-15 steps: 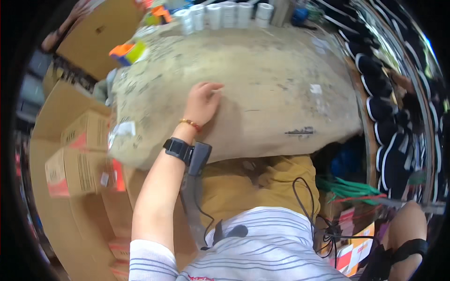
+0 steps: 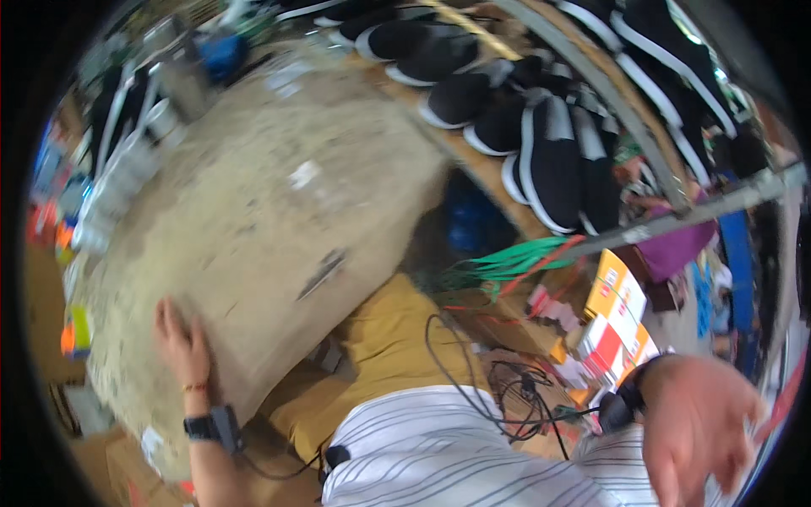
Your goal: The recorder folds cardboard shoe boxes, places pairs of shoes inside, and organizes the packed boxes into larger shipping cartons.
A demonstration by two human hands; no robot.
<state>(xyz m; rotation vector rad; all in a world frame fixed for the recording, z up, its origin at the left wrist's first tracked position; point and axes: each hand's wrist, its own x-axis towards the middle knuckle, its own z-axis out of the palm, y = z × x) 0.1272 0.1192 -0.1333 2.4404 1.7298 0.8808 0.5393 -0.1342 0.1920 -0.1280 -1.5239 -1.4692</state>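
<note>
My left hand lies on the near left part of a tabletop covered in worn tan wrapping, its fingers spread and nothing held. A strap with a dark box-shaped device is on that wrist. My right hand, blurred, hangs in the air at the lower right, away from the tabletop. Its fingers look apart and no object shows in them. Closest to it is a bundle of orange, red and white printed cardboard.
Black shoes with white soles line a rack with a metal bar. Green straps hang beside it. Black cable is tangled near my lap. White cylinders stand along the tabletop's far left edge.
My view has turned to the right, bringing more of the shoe rack in. My right arm has swung forward so its hand now shows. My left hand stays on the tabletop, fingers more spread.
</note>
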